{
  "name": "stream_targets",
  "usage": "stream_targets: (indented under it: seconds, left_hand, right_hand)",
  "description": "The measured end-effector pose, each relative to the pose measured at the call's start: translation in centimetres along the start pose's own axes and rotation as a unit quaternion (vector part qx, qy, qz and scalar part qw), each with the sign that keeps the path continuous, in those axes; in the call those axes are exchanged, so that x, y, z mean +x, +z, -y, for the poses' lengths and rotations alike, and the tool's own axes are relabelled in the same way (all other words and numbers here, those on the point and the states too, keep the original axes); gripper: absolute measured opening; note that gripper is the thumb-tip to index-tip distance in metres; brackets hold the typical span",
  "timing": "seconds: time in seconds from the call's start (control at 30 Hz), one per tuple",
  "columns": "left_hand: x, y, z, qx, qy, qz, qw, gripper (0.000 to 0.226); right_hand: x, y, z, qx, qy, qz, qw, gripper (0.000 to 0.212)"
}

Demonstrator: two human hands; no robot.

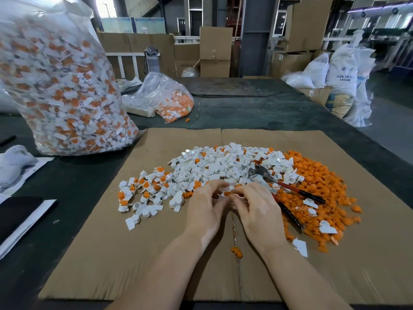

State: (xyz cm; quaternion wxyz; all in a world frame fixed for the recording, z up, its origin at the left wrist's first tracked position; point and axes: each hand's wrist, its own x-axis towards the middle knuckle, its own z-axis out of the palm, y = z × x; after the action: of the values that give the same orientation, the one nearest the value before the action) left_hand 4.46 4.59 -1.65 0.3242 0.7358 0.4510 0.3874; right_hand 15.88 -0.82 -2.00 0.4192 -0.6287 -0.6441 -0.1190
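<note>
In the middle of the frame, the left hand [206, 206] and right hand [257, 209] curl their fingers and pinch one small white and orange plastic piece [226, 193] between them.

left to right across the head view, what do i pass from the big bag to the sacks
big clear bag of parts → left hand → right hand → orange parts pile → white sacks
</note>
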Motion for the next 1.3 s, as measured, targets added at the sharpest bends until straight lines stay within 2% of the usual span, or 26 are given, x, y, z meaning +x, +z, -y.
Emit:
stream_targets:
  seconds: [0.13, 0.23, 0.3, 0.43, 0.6, 0.7, 0.77, 0.83, 0.97, 1.1, 1.3]
  left_hand:
    - [0.5, -1.8, 1.1, 0.041, -0.030, -0.085, 0.995, 0.018]
    - [1.6, -4.2, 2.1, 0.161, -0.063, -0.187, 0.967, 0.018]
    - [2.2, -5.4, 2.5, 0.225, -0.089, -0.210, 0.947, 0.020]
    - [2.6, -6.1, 3.2, 0.282, -0.118, -0.172, 0.936, 0.024]
    - [2.4, -5.6, 3.5, 0.323, -0.124, -0.134, 0.928, 0.032]
    - [2.3, -4.8, 2.7, 0.281, -0.052, -0.162, 0.945, 0.030]
    - [2.2, -3.9, 2.0, 0.221, 0.014, -0.118, 0.968, 0.023]
    - [1.9, -2.8, 1.3, 0.197, 0.039, -0.048, 0.978, 0.020]
    - [1.5, -1.1, 1.0, 0.191, 0.030, 0.008, 0.981, 0.028]
    - [1.4, -0.5, 1.0, 0.176, 0.015, 0.028, 0.984, 0.028]
    - [1.4, -0.4, 0.9, 0.080, -0.015, 0.056, 0.995, 0.031]
  right_hand:
    - [0.0, 0.2, -0.3, 0.001, 0.009, -0.022, 1.000, 0.004]
    - [0.0, 0.3, -0.4, -0.001, 0.012, -0.039, 0.999, 0.008]
    - [0.0, 0.4, -0.4, -0.012, 0.014, -0.048, 0.999, 0.009]
    - [0.0, 0.4, -0.4, -0.026, 0.025, -0.060, 0.998, 0.009]
    - [-0.1, 0.4, -0.6, -0.062, 0.063, -0.031, 0.996, 0.009]
    - [-0.2, 0.4, -0.4, -0.108, 0.094, -0.023, 0.989, 0.014]
    - [-0.2, 0.4, -0.1, -0.134, 0.107, -0.022, 0.985, 0.015]
    - [-0.3, 0.3, 0.3, -0.164, 0.110, -0.007, 0.980, 0.016]
    - [-0.4, 0.4, 0.7, -0.210, 0.113, 0.050, 0.970, 0.026]
    - [-0.2, 0.5, 0.4, -0.189, 0.100, 0.042, 0.976, 0.024]
    - [-0.4, 0.7, -0.2, -0.153, 0.109, 0.063, 0.980, 0.026]
